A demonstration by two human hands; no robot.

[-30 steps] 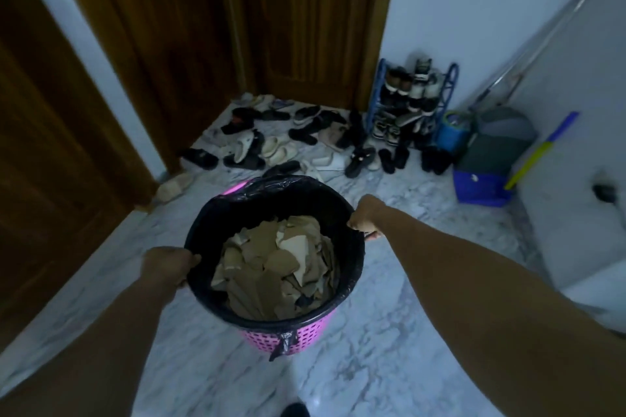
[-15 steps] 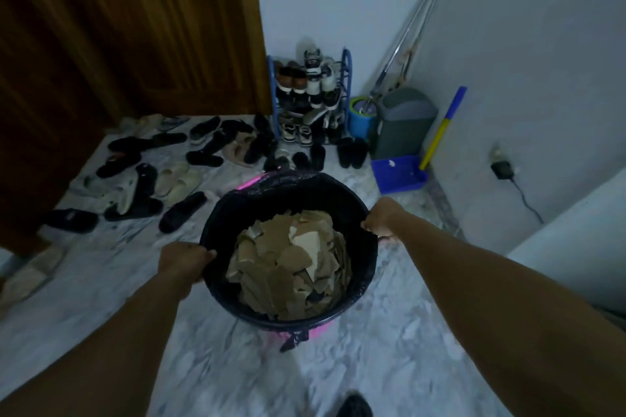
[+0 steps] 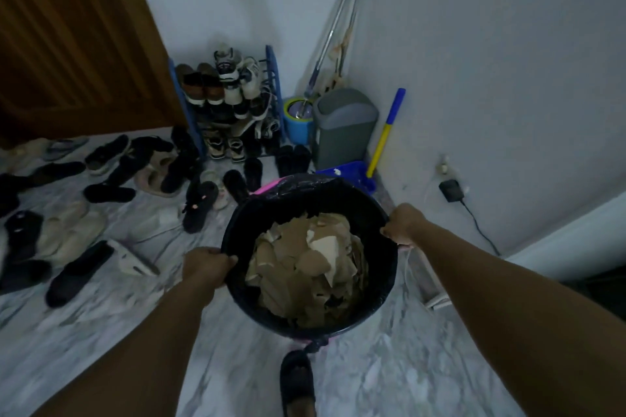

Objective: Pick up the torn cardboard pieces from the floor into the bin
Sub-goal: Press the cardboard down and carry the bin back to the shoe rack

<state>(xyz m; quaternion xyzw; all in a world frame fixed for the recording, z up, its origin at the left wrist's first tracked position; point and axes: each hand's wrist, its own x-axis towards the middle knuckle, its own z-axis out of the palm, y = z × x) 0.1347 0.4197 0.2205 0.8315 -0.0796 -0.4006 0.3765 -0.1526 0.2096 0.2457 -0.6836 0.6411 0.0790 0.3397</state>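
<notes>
Left hand [image 3: 207, 264] and right hand [image 3: 403, 224] grip bin [image 3: 379, 288] rim; cardboard pieces [image 3: 305, 267] hide its bottom.

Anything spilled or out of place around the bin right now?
Nothing spilled. The torn cardboard pieces sit heaped inside the bin, which the left hand and right hand grip at the rim. The only disorder is the loose shoes scattered on the floor left of the shoe rack.

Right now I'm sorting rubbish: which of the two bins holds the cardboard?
The pink bin with the black liner, held by both hands, left and right. The grey bin in the corner has its lid shut.
</notes>
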